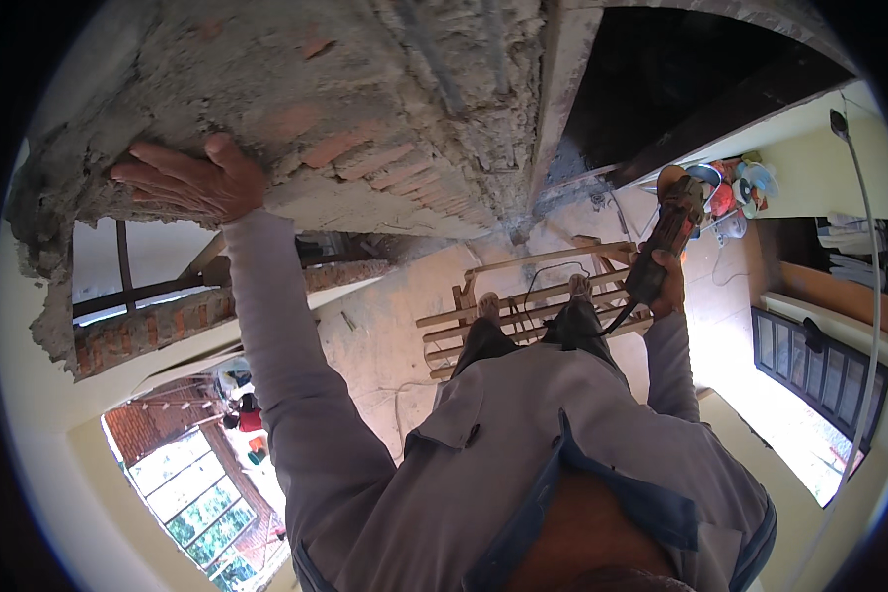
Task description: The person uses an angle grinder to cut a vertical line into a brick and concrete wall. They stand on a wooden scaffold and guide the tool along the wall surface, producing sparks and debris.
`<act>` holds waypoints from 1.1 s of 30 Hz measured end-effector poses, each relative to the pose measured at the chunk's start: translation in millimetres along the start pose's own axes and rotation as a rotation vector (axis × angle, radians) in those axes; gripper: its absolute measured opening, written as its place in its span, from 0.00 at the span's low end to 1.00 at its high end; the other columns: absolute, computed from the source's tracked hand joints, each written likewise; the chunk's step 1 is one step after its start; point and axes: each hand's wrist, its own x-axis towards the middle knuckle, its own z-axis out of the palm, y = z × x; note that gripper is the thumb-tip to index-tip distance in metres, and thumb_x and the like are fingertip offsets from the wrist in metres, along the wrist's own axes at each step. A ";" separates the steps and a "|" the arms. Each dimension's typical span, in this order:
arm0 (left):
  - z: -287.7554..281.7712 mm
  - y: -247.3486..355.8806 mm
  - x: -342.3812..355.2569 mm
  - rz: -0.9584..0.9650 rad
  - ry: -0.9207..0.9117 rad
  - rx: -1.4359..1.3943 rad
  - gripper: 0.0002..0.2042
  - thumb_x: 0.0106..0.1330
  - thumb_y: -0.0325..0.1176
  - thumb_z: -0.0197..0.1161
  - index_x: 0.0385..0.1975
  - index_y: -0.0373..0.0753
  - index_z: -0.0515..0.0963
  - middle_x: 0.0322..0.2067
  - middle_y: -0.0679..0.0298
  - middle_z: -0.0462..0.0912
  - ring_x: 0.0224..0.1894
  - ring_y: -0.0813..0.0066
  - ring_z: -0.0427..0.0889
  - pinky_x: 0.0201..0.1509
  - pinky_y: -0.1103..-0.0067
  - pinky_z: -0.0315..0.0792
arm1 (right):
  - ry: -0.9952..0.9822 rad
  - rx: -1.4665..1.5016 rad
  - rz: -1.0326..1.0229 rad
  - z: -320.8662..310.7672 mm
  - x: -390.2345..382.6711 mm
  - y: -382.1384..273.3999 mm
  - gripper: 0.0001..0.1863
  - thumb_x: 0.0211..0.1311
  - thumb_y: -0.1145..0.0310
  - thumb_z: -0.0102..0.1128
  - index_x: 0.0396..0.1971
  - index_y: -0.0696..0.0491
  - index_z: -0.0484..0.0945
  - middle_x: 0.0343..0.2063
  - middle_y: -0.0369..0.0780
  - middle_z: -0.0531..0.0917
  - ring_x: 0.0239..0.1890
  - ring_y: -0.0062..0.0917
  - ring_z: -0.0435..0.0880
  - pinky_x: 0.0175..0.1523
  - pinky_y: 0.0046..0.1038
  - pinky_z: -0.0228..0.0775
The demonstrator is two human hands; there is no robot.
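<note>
My left hand (192, 183) lies with fingers outstretched against the rough concrete surface (345, 89), where red brick (385, 168) shows through broken plaster. On my right side, my right hand (666, 281) grips a dark angle grinder (666, 237), its disc end pointing up and away from me and a black cord trailing below it. My bare-looking feet (488, 306) are on a slatted wooden platform (444, 331) beneath me.
A dark opening (661, 69) is at upper right, above a pile of coloured plastic items (730, 197). A barred dark frame (809, 360) and a hanging cable (863, 247) are on the right. Lower left, a person in red (249, 414) is near a bright window (178, 474).
</note>
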 end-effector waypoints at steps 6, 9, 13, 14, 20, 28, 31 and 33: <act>8.9 -8.2 -2.4 0.082 0.081 -0.126 0.46 0.72 0.71 0.27 0.77 0.36 0.40 0.77 0.45 0.33 0.80 0.49 0.30 0.77 0.47 0.25 | -0.094 0.016 -0.067 67.6 -41.1 41.6 0.21 0.55 0.66 0.63 0.48 0.59 0.76 0.34 0.43 0.83 0.34 0.31 0.85 0.36 0.33 0.83; 5.8 -9.5 -1.6 0.102 0.060 -0.190 0.47 0.71 0.72 0.28 0.77 0.35 0.41 0.77 0.45 0.34 0.80 0.48 0.30 0.77 0.47 0.23 | -0.122 0.080 -0.086 99.4 -58.9 58.5 0.23 0.54 0.64 0.64 0.49 0.59 0.76 0.36 0.43 0.83 0.37 0.31 0.85 0.41 0.34 0.83; -3.6 -14.4 -0.5 0.126 -0.022 -0.254 0.51 0.69 0.73 0.32 0.76 0.32 0.39 0.77 0.41 0.33 0.79 0.45 0.28 0.77 0.46 0.24 | -0.232 0.182 -0.063 128.7 -81.1 82.8 0.27 0.51 0.66 0.66 0.52 0.60 0.75 0.39 0.44 0.83 0.41 0.31 0.84 0.47 0.33 0.81; -7.8 -15.0 -0.4 0.140 -0.048 -0.270 0.52 0.69 0.74 0.35 0.75 0.30 0.38 0.76 0.40 0.32 0.79 0.44 0.28 0.76 0.45 0.24 | -0.219 0.172 -0.041 133.4 -87.1 88.9 0.27 0.51 0.67 0.66 0.52 0.60 0.75 0.39 0.44 0.83 0.41 0.32 0.84 0.47 0.33 0.81; -79.3 46.1 -95.2 0.094 -0.800 -0.874 0.46 0.64 0.60 0.66 0.69 0.28 0.58 0.67 0.40 0.65 0.70 0.44 0.64 0.74 0.57 0.58 | -0.248 0.068 -0.055 160.1 -103.7 110.2 0.26 0.49 0.71 0.64 0.52 0.60 0.75 0.38 0.43 0.83 0.41 0.32 0.85 0.48 0.33 0.82; -77.0 156.1 -241.8 -0.662 -2.013 -1.503 0.51 0.53 0.52 0.79 0.71 0.34 0.55 0.60 0.55 0.71 0.63 0.65 0.72 0.67 0.70 0.67 | -0.287 0.005 -0.050 155.9 -107.6 110.5 0.25 0.46 0.75 0.63 0.50 0.60 0.76 0.37 0.40 0.83 0.39 0.26 0.84 0.45 0.28 0.78; -82.0 172.8 -251.1 -0.669 -1.897 -1.631 0.53 0.49 0.47 0.81 0.71 0.34 0.54 0.58 0.57 0.70 0.62 0.67 0.71 0.65 0.71 0.69 | -0.379 -0.147 -0.077 152.5 -105.8 104.7 0.26 0.47 0.77 0.63 0.52 0.60 0.76 0.39 0.40 0.83 0.40 0.26 0.83 0.47 0.28 0.77; -87.5 173.5 -249.5 -0.528 -1.820 -1.626 0.53 0.46 0.41 0.82 0.70 0.34 0.53 0.60 0.54 0.69 0.63 0.66 0.70 0.63 0.71 0.71 | -0.415 -0.069 -0.090 154.9 -110.1 105.2 0.27 0.47 0.77 0.63 0.53 0.59 0.76 0.41 0.40 0.83 0.41 0.26 0.83 0.48 0.27 0.76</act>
